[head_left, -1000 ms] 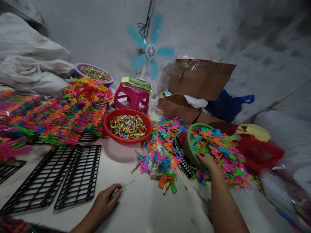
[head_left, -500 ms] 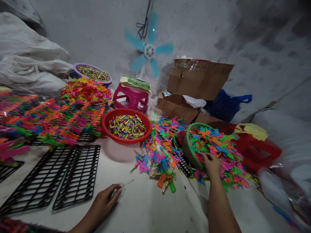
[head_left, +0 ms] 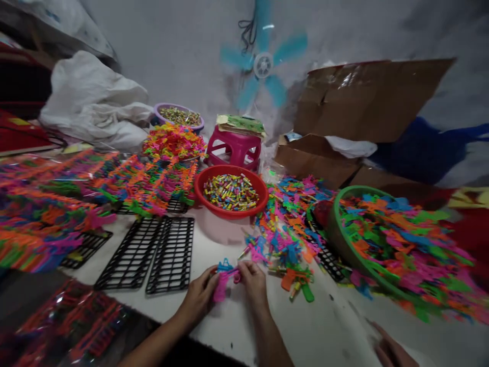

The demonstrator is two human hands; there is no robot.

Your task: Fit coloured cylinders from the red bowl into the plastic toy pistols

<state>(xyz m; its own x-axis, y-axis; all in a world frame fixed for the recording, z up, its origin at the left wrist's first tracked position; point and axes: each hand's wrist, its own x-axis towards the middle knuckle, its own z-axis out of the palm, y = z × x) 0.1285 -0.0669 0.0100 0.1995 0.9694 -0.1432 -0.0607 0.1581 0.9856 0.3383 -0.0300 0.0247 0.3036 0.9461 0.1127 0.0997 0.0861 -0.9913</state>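
Both the left hand (head_left: 198, 298) and the right hand (head_left: 252, 278) pinch one pink toy piece (head_left: 224, 279) just above the surface (head_left: 229, 326), while the heaped green basket (head_left: 344, 244) and loose pile (head_left: 284, 229) look unworked.

Three hands are seen: the left hand (head_left: 198, 298) and the right hand (head_left: 252, 280) at the lower centre, and another person's hand (head_left: 389, 349) at the lower right corner. Two bowls of small pieces are counted, one red bowl (head_left: 214, 204) and one purple bowl (head_left: 160, 109). One green basket (head_left: 340, 239), one pink stool (head_left: 234, 148) and one fan (head_left: 263, 65) are seen.
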